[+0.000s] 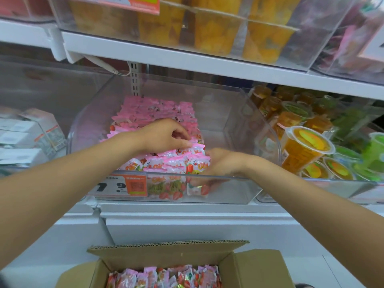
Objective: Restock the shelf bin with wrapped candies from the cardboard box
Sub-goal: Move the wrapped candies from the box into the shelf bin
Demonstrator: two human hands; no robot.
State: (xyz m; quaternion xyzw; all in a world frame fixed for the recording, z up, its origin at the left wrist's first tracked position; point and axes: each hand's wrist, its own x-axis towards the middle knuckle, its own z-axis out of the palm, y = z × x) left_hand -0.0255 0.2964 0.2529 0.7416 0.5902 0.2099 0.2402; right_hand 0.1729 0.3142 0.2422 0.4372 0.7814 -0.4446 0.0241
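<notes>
A clear plastic shelf bin (232, 121) holds rows of pink-and-white wrapped candies (153, 113) filling its left part. My left hand (166, 136) reaches into the bin from the left and pinches the top edge of a candy packet in the front rows. My right hand (220, 165) lies low at the right end of the front row, its fingers curled under and against the candies (197, 163) there. Below, an open cardboard box (166, 254) holds more of the same wrapped candies (164, 277).
A price label (124, 186) is fixed to the bin's front wall. Orange jelly cups (303, 150) fill the bin to the right, white boxes (27, 134) the one to the left. A white shelf (187, 61) with bins of yellow snacks hangs close above.
</notes>
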